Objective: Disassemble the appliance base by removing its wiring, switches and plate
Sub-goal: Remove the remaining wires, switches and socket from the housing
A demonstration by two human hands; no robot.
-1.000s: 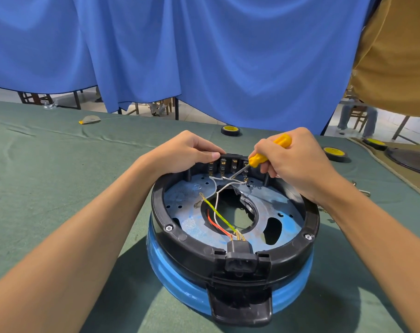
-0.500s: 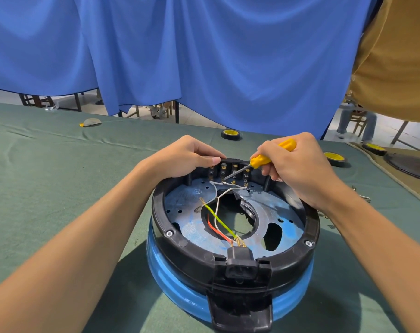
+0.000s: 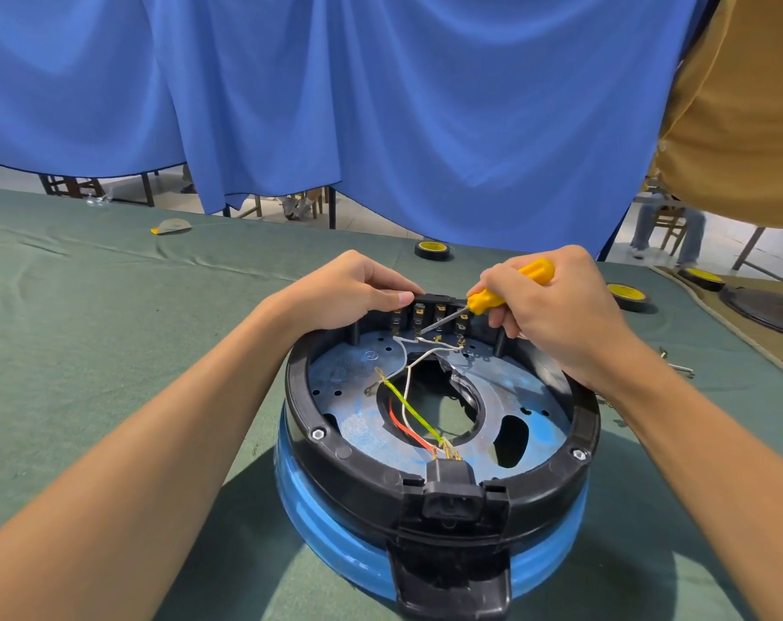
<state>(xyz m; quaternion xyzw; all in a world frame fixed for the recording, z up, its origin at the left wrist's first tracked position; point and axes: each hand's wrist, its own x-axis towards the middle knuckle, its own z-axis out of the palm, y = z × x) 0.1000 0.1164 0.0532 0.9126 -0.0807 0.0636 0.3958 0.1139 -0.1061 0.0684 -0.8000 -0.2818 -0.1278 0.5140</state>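
**A:** Where's the base?

**B:** On the green table [image 3: 89,333]. The blue-and-black appliance base [image 3: 335,450] sits below both hands, its far rim between them.

**A:** And the plate?

**B:** The metal plate [image 3: 362,423] lies inside the black ring, on the near side of the hands.

**A:** The hands?

**B:** The left hand [image 3: 353,289] curls over the far rim beside the switches [image 3: 425,313]. The right hand [image 3: 555,307] grips a yellow screwdriver [image 3: 488,300], tip at the switch terminals.

**A:** Wires?

**B:** The wires [image 3: 414,410] run from under the hands to the socket [image 3: 452,502].
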